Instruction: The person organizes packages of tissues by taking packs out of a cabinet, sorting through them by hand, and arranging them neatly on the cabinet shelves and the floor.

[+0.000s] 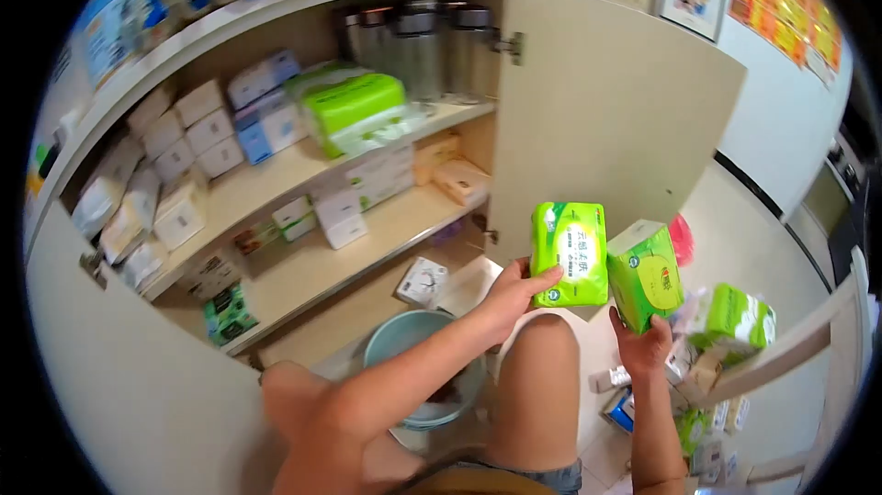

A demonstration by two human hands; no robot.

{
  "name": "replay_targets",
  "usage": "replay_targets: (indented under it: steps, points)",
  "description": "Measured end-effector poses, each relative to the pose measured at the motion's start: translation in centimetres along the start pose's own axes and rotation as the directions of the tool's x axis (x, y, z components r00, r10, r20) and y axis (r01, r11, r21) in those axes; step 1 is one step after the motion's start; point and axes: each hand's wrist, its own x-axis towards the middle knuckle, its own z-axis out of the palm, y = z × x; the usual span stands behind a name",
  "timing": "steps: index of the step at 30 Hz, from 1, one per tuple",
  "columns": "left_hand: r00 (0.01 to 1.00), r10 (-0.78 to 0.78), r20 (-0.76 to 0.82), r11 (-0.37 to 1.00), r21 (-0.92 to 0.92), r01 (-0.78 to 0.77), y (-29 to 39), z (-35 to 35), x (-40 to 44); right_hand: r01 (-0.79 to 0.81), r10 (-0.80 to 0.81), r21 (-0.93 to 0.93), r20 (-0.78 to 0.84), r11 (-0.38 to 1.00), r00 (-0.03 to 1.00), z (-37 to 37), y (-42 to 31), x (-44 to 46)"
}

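My left hand [524, 288] is closed around the lower left side of a bright green tissue pack [581, 252] with a white and green front. Close beside it, my right hand [641, 341] grips a second green tissue pack [650, 279] from below; this one is tilted and has a yellow-green oval on its front. Both packs are held up above my knees, in front of the opened cabinet door [606, 109]. My fingers behind each pack are partly hidden.
The open cabinet holds stacked white boxes [220, 141], a large green tissue bundle [354, 109] and glass jars [420, 50]. A light-blue basin [386, 341] stands on the floor at my legs. Right of me are more green packs [735, 322], loose boxes and a white chair [781, 368].
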Motion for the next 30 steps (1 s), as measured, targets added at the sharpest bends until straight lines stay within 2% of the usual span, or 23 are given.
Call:
replay_targets:
  steps: [2,3,4,6,7,8,9,10,14,16,20,22,24,25,27,28,30]
  points:
    - [1.0,0.021,-0.018,1.0,0.005,-0.021,0.2,-3.0,-0.5,-0.056,0.058,-0.047,0.038,0.997,0.998,2.0,0.8,1.6]
    - [0.995,0.055,-0.084,0.998,-0.013,-0.057,1.0,-5.4,-1.7,-0.117,0.126,-0.096,0.092,0.988,0.988,3.4,1.7,3.6]
    - [0.987,0.08,-0.138,0.996,-0.032,-0.085,1.7,-7.7,-2.9,-0.238,0.262,-0.156,0.155,0.959,0.952,3.7,3.3,6.0]
    - [0.975,0.093,-0.202,0.995,-0.004,-0.096,1.6,-9.9,-3.8,-0.251,0.274,-0.241,0.069,0.938,0.959,7.3,3.9,6.0]
    - [0.955,0.09,-0.282,0.989,-0.091,-0.12,1.8,-12.9,-5.1,-0.267,0.297,-0.246,0.096,0.932,0.95,8.9,5.2,7.1]
    - [0.939,0.107,-0.326,0.987,-0.08,-0.14,1.5,-13.4,-5.1,-0.335,0.36,-0.268,0.047,0.903,0.932,9.7,5.7,7.4]
    - [0.917,0.096,-0.386,0.974,-0.152,-0.166,1.5,-14.5,-6.1,-0.41,0.431,-0.289,0.011,0.865,0.902,10.7,6.4,8.0]
    - [0.888,0.088,-0.451,0.952,-0.225,-0.209,1.8,-16.2,-7.4,-0.509,0.546,-0.304,0.046,0.805,0.836,11.3,8.8,9.6]
    - [0.792,0.115,-0.6,0.931,-0.212,-0.296,2.0,-18.7,-9.0,-0.585,0.64,-0.367,0.039,0.724,0.767,13.4,11.9,10.7]
    - [0.661,0.067,-0.747,0.948,-0.159,-0.276,2.3,-20.3,-9.5,-0.623,0.689,-0.396,0.036,0.675,0.723,14.0,13.8,10.8]
    - [0.611,0.129,-0.781,0.967,-0.038,-0.252,2.8,-23.7,-9.8,-0.715,0.755,-0.351,-0.034,0.605,0.655,13.3,16.3,10.3]
    - [0.633,0.166,-0.756,0.956,-0.034,-0.291,3.1,-24.6,-10.0,-0.748,0.786,-0.338,-0.036,0.572,0.617,13.6,16.7,10.2]
    - [0.607,0.192,-0.771,0.968,0.047,-0.247,3.5,-25.8,-9.9,-0.736,0.802,-0.402,-0.009,0.544,0.597,14.1,16.9,10.3]
    - [0.604,0.192,-0.774,0.968,0.048,-0.247,3.7,-26.4,-10.0,-0.738,0.804,-0.403,-0.007,0.542,0.594,14.2,17.0,10.5]
    - [0.631,0.127,-0.765,0.947,-0.097,-0.308,3.9,-27.0,-10.4,-0.755,0.81,-0.366,-0.004,0.544,0.586,14.3,17.4,10.6]
    - [0.627,0.125,-0.769,0.947,-0.096,-0.306,3.9,-27.2,-10.5,-0.758,0.813,-0.364,-0.003,0.541,0.582,14.4,17.4,10.5]
    - [0.567,0.128,-0.814,0.945,-0.073,-0.317,3.6,-27.5,-10.7,-0.732,0.798,-0.402,-0.006,0.55,0.603,14.6,17.1,10.5]
